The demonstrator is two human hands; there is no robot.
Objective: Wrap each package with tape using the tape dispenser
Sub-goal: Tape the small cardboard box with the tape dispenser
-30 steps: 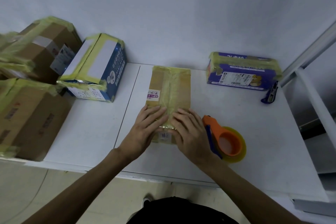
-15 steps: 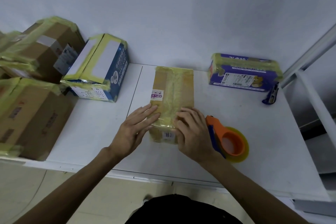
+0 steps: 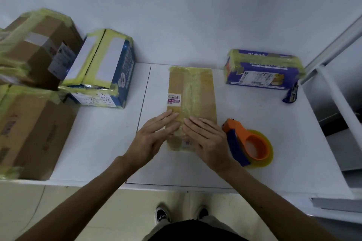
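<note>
Both hands press flat, fingers straight, on the near end of the taped brown package (image 3: 193,92): left hand (image 3: 150,139) at its left edge, right hand (image 3: 207,141) on top. That package lies mid-table (image 3: 109,143), with the orange tape dispenser (image 3: 248,143) just beside the right hand.

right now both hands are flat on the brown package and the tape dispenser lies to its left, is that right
Wrong side: the head view shows the tape dispenser lying to the right of the brown package, beside the right hand. Both that hand and the left hand do rest flat on the package.
</note>
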